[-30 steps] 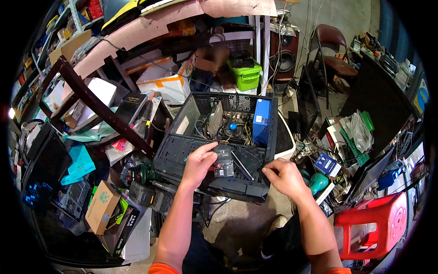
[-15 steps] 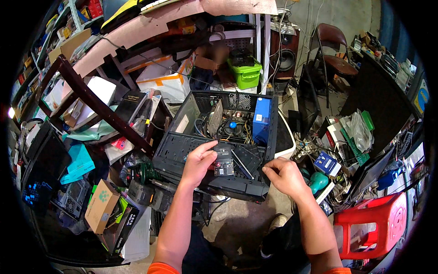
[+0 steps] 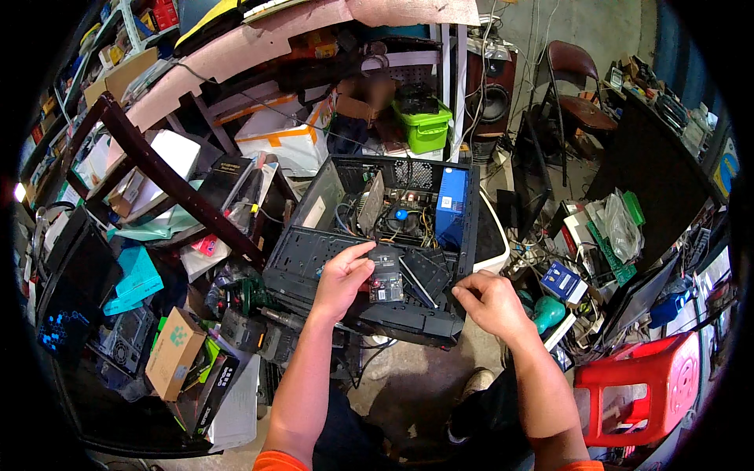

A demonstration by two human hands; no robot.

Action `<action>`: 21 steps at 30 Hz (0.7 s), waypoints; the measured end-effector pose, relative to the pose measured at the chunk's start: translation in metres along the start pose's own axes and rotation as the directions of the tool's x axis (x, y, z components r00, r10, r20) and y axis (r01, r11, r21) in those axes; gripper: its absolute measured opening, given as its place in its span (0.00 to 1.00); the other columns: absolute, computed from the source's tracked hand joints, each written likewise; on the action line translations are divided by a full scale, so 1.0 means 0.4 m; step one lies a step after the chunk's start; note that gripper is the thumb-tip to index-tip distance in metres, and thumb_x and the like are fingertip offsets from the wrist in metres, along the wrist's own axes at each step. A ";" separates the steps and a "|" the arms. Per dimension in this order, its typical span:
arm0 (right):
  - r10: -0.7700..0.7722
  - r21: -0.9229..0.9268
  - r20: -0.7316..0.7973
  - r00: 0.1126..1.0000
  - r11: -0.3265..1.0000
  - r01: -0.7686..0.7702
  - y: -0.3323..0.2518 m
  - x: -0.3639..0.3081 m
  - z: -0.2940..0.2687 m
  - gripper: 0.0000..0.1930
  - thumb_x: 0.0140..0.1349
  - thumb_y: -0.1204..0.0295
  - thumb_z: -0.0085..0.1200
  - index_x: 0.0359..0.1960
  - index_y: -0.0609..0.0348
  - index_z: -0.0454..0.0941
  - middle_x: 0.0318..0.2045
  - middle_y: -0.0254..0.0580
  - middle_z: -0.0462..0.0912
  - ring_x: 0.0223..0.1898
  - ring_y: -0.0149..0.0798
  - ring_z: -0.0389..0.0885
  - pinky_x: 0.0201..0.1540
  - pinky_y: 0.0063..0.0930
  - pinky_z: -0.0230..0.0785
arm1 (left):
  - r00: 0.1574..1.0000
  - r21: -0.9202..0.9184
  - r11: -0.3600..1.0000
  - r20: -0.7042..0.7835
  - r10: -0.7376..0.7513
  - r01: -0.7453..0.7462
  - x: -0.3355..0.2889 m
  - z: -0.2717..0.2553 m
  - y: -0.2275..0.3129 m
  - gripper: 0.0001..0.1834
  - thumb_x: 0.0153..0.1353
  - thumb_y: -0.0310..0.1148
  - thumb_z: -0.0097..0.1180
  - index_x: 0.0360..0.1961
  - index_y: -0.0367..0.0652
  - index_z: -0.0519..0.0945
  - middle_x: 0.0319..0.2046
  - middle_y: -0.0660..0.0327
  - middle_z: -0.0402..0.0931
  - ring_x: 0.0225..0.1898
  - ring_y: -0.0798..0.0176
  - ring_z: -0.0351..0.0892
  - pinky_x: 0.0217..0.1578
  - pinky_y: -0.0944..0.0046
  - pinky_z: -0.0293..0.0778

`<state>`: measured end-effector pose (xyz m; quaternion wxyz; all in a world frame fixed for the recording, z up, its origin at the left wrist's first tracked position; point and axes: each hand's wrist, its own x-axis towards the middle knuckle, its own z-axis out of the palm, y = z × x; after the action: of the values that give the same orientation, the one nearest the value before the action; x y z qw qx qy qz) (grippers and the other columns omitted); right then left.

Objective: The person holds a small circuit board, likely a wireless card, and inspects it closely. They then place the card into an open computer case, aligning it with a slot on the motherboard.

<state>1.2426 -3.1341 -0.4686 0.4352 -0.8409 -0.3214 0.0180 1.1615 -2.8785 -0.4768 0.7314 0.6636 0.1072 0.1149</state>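
An open black computer case point(image 3: 306, 255) lies on its side in front of me, showing cables, a board and a blue box point(image 3: 450, 208) inside. My left hand point(image 3: 342, 279) holds a small dark drive-like part point(image 3: 386, 276) at the case's near side, thumb and fingers around its left edge. My right hand point(image 3: 487, 302) hovers just past the case's near right corner, fingers curled and pinched together; I cannot tell whether anything small is between them.
A red plastic stool point(image 3: 648, 385) stands at the lower right. A green bin point(image 3: 424, 125), a speaker point(image 3: 493, 98) and a chair point(image 3: 577, 94) are behind the case. Boxes point(image 3: 173, 353), shelves and loose parts crowd the left; cables and packets lie at the right.
My right hand has come off the case's near right edge and drawn slightly toward me. My left hand stays on the dark part.
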 end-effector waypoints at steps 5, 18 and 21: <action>0.015 0.015 0.006 1.000 1.000 -0.015 -0.001 0.000 0.000 0.08 0.53 0.70 0.57 0.29 0.64 0.80 0.25 0.49 0.78 0.28 0.46 0.78 0.33 0.33 0.69 | 1.000 0.035 0.999 0.008 -0.001 0.001 0.001 -0.007 -0.005 0.20 0.61 0.25 0.50 0.56 0.39 0.68 0.38 0.59 0.78 0.32 0.74 0.76 0.31 0.72 0.74; -0.001 0.018 -0.005 1.000 1.000 0.001 0.004 0.000 0.003 0.08 0.53 0.71 0.57 0.30 0.65 0.80 0.25 0.48 0.78 0.27 0.43 0.78 0.32 0.31 0.69 | 0.999 -0.015 0.999 0.034 0.042 -0.042 0.003 -0.001 -0.008 0.21 0.62 0.22 0.48 0.57 0.36 0.67 0.43 0.54 0.77 0.40 0.70 0.75 0.42 0.70 0.71; -0.001 0.013 -0.005 1.000 1.000 0.001 0.000 -0.001 0.001 0.08 0.53 0.71 0.57 0.30 0.65 0.80 0.25 0.48 0.78 0.27 0.44 0.78 0.32 0.31 0.69 | 0.998 -0.023 0.998 0.042 0.051 -0.050 0.004 -0.002 -0.008 0.21 0.62 0.22 0.48 0.57 0.36 0.66 0.44 0.54 0.77 0.41 0.70 0.75 0.43 0.70 0.71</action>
<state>1.2423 -3.1340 -0.4689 0.4415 -0.8378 -0.3207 0.0177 1.1626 -2.8775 -0.4802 0.7375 0.6605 0.0734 0.1203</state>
